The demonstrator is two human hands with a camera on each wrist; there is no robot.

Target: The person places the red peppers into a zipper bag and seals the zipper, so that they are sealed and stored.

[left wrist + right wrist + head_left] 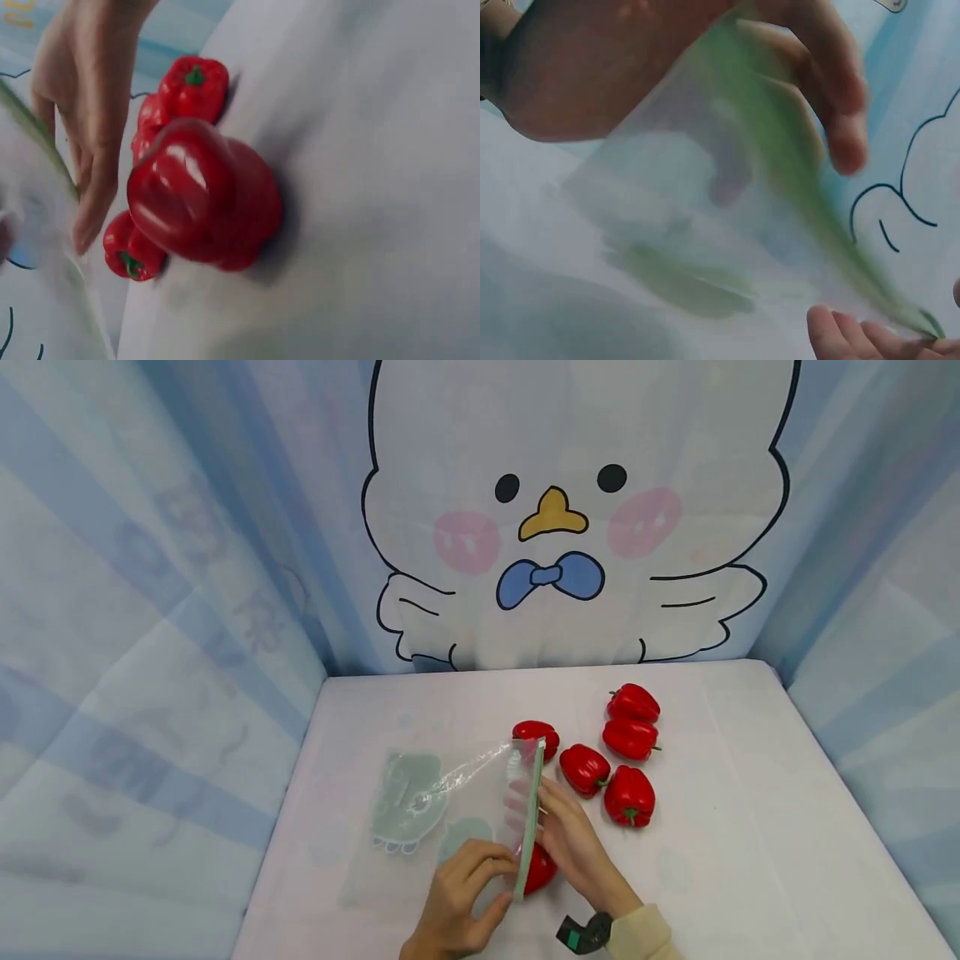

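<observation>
I count six red peppers [628, 795] on my bench [750, 827], and one clear zip bag [450, 802].

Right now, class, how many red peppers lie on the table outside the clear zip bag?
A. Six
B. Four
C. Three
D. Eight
A. The head view shows five red peppers grouped beyond the bag's green zip edge, and a sixth pepper on the table between the left hand and right hand, beside the clear zip bag.

Nearest pepper [542, 868] half hidden behind the bag [442, 810] rim; right wrist view blurred; left hand [457, 902] cropped by the lower edge.
</observation>
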